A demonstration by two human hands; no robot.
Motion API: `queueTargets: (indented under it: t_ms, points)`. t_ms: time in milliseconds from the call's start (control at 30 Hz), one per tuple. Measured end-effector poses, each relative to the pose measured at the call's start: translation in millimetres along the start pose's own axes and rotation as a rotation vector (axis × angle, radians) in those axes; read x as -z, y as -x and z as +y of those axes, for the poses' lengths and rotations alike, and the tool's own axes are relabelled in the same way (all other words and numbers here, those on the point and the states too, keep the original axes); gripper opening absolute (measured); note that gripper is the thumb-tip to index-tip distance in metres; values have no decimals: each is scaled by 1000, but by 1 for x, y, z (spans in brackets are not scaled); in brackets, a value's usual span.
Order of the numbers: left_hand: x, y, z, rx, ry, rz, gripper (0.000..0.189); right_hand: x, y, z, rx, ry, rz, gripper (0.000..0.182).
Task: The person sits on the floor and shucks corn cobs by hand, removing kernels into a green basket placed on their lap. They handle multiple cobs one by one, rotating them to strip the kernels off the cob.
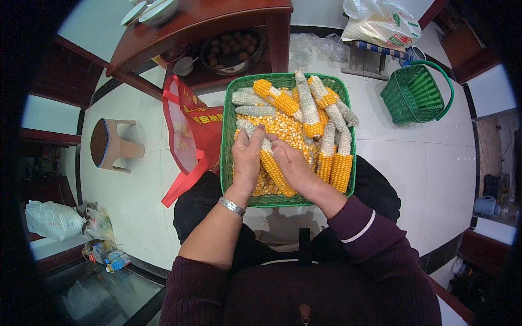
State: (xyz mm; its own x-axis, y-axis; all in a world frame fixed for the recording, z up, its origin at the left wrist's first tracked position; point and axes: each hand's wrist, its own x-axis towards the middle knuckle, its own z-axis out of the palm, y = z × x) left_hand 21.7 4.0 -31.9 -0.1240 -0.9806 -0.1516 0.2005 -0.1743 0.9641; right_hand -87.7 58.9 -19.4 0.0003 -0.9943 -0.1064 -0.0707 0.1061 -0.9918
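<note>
A green woven basket (226, 163) rests across my lap, with loose yellow corn kernels (281, 127) inside. Both my hands are above it on a partly shelled corn cob (277, 173), tilted, its bare end up and left and its yellow rows towards me. My left hand (248, 155) has its fingers curled around a bare part of a cob, thumb on top. My right hand (294, 165) presses against the cob's right side. Several part-shelled cobs (341, 165) lie along the basket's right and far sides, and pale bare cobs (256, 111) at the far left. The fingertips are partly hidden.
A red bag (200, 122) stands against the basket's left side. Beyond is a wooden table (228, 12) with bowls on it and a basin (232, 69) on its lower shelf. A stool (122, 144) stands left; an empty green basket (412, 93) and a low bench (367, 61) are right.
</note>
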Motion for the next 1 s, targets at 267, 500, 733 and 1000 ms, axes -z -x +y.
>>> queueTargets:
  t_ms: [267,500,733,1000]
  points:
    - [0,-2,22,122,158,-16,32,13,-2,-19,-264,-642,-239,41]
    - [-2,-2,16,111,97,-3,31,8,0,-7,8,-236,-150,40]
    - [-4,5,26,283,270,-83,39,14,0,-10,-320,-691,-282,42]
    - [-8,5,16,177,132,26,36,-6,2,5,102,78,10,34]
